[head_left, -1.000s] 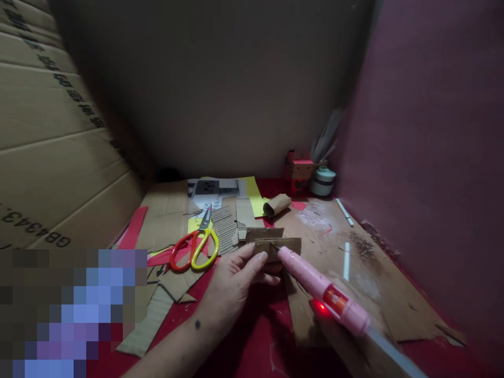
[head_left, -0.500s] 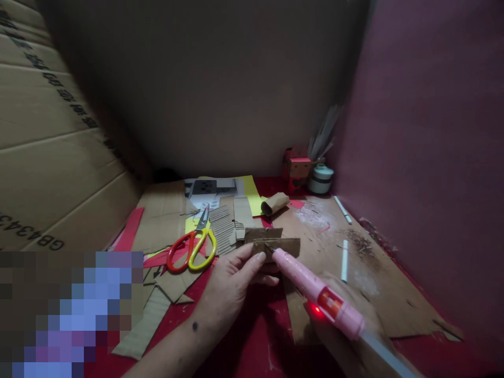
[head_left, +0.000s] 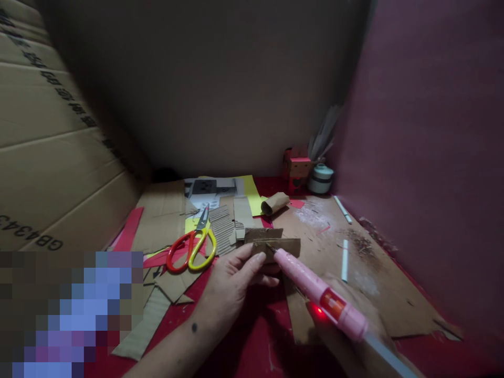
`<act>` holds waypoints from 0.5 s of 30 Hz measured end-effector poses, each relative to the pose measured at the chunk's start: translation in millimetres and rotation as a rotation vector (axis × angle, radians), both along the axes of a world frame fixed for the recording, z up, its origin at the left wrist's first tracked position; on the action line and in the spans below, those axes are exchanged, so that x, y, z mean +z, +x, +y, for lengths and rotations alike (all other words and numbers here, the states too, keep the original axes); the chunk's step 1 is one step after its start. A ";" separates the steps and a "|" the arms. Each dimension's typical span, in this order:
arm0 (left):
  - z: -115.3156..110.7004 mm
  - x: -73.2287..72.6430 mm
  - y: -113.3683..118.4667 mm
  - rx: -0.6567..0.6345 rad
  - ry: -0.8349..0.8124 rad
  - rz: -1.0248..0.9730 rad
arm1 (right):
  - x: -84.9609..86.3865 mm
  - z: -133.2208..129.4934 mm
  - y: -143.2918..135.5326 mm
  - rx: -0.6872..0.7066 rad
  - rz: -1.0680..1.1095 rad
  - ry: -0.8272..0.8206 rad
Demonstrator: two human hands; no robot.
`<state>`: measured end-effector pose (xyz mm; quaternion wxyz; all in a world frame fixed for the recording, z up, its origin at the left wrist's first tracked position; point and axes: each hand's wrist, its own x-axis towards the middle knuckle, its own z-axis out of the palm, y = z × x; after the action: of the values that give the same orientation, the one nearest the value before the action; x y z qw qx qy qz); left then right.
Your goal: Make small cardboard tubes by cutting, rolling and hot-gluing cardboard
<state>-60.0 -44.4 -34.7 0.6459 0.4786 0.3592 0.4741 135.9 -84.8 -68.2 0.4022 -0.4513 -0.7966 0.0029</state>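
Note:
A small folded cardboard piece (head_left: 289,247) is pinched between the thumb and fingers of my left hand (head_left: 236,275), near the middle of the view. My right hand (head_left: 346,315) is wrapped round a pink glue gun (head_left: 307,281) with a red light glowing on its underside. The gun's dark nozzle meets the near face of the cardboard close to its top edge, just right of my left thumb. A clear glue stick (head_left: 388,352) sticks out of the gun's back end. The gun hides most of my right fingers.
Scissors (head_left: 191,249) with red and yellow handles lie left of my left hand among cardboard scraps (head_left: 177,281). A cardboard roll (head_left: 275,203), a teal pot (head_left: 321,178) and a red box figure (head_left: 298,170) stand behind. White sticks (head_left: 345,261) lie on the brown board (head_left: 394,294).
The glue gun in my right hand has shifted very slightly to the right, its nozzle a little further along the cardboard. My left hand has stayed in place.

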 end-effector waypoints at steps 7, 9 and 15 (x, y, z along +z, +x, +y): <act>0.3 3.2 2.2 0.001 -0.006 0.024 | 2.0 -3.4 0.2 0.033 0.022 -0.048; 0.8 2.1 2.7 0.003 -0.003 0.021 | -3.0 0.9 0.6 0.062 0.025 -0.025; 2.0 -0.7 2.5 -0.003 -0.013 0.023 | -22.3 13.3 0.3 0.132 0.049 0.009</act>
<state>-57.4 -42.4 -35.4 0.6454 0.4805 0.3691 0.4652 136.3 -71.5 -90.5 0.4224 -0.3959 -0.8146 0.0368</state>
